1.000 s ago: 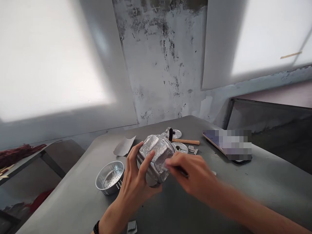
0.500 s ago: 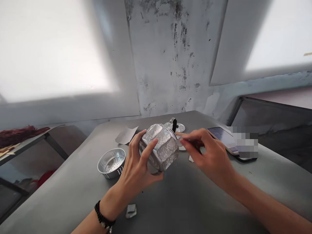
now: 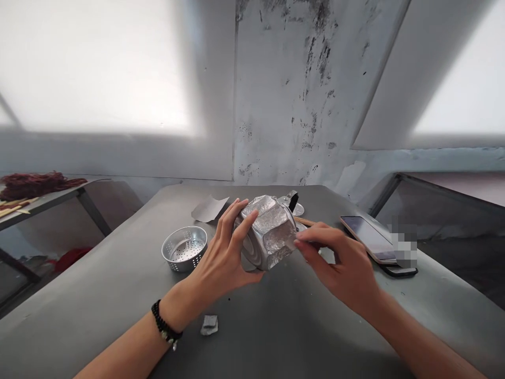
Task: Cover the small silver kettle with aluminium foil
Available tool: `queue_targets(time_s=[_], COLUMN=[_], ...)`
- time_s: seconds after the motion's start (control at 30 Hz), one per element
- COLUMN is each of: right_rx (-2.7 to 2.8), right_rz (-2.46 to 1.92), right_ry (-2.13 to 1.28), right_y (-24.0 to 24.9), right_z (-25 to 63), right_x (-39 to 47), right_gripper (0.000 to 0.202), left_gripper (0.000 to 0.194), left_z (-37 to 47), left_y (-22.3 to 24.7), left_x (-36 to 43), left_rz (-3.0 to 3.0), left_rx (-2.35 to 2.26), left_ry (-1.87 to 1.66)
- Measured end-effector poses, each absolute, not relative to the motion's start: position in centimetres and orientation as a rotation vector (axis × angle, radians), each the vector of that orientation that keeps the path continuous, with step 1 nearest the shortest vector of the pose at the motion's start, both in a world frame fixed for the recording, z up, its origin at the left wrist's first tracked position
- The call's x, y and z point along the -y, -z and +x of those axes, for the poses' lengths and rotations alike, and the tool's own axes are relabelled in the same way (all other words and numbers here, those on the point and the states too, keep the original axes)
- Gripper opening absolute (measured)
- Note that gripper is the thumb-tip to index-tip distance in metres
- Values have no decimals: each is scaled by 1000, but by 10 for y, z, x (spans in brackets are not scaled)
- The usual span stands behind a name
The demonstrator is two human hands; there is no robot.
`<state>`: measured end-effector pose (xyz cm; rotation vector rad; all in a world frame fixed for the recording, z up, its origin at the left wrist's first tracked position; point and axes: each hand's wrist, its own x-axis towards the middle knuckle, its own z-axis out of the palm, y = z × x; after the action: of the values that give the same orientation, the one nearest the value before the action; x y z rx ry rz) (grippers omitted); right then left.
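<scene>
A silver, faceted metal pot [image 3: 278, 229] lies tilted in my left hand [image 3: 226, 247], its round base turned toward the palm. My left fingers and thumb wrap round the base end. At the pot's other end is a hinged fitting with a black part [image 3: 291, 200]. My right hand [image 3: 339, 258] is closed in a pinch at the pot's right rim; what its fingertips hold is too small to make out. Behind the rim, a wooden stick [image 3: 304, 221] and a round metal lid [image 3: 299, 209] show in part.
A perforated metal basket [image 3: 184, 248] stands left of my left hand, with a grey sheet [image 3: 209, 208] behind it. A small folded piece [image 3: 209, 325] lies near the front. Phones [image 3: 369, 239] lie at the right. Reddish fibres [image 3: 37, 184] sit on a side shelf.
The view has shifted, so the wall markings appear further right. My right pinch has moved closer against the pot's rim, and the pale piece seen at its fingertips is now mostly hidden.
</scene>
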<state>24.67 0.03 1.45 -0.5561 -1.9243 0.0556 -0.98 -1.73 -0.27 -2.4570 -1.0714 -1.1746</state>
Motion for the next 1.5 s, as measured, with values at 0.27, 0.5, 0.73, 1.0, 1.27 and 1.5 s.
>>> queue_targets(time_s=[0.27, 0.5, 0.73, 1.0, 1.27, 1.5], right_rx=[2015, 2122, 2216, 2008, 2165, 2172], right_rz=[-609, -513, -486, -633, -587, -606], right_ry=[24, 177, 444, 321, 368, 428], right_y=[-4, -7, -14, -11, -10, -18], right_z=[243, 243, 255, 250, 253, 260], right_x=[-7, -7, -19, -16, -20, -22], right_gripper=[11, 15, 25, 13, 9, 16], left_gripper=[141, 134, 121, 118, 110, 110], left_z=[-4, 11, 0, -3, 1, -6], left_y=[8, 13, 14, 18, 18, 13], left_x=[20, 24, 17, 10, 11, 10], left_rz=[-2593, -2440, -2334, -2273, -2299, -2327], left_rx=[1359, 1497, 1309, 1261, 1118, 1141], left_ry=[1495, 1790, 1586, 1367, 1173, 1156])
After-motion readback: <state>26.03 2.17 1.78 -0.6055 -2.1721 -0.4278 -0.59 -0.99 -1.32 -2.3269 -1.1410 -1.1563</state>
